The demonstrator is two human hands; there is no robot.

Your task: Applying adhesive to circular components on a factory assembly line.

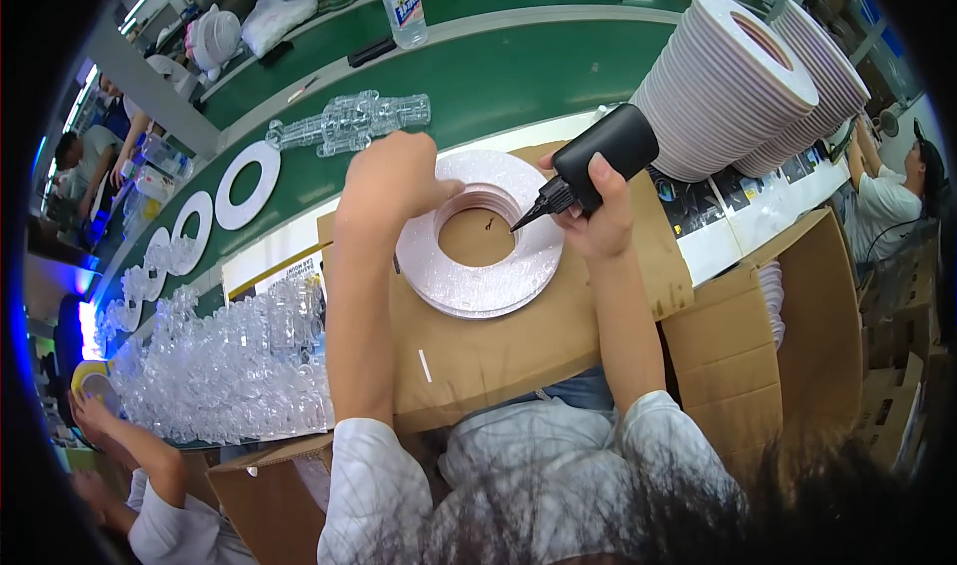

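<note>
A heap of clear plastic parts (224,366) lies at the left. The left hand (394,181), fingers curled, presses the silvery ring (483,286) (it lies on a cardboard sheet (498,351)). The right hand (598,216) grips a black squeeze bottle (603,151), nozzle at the ring's inner edge. Stacked white rings (723,91) stand right.

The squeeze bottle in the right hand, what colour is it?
Black all over, nozzle included; the squeeze bottle shows in the head view.

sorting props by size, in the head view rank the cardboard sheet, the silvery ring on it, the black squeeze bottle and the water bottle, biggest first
1. cardboard sheet
2. silvery ring
3. black squeeze bottle
4. water bottle; it stands farther from the camera, so its rank against the black bottle is unsure.
</note>
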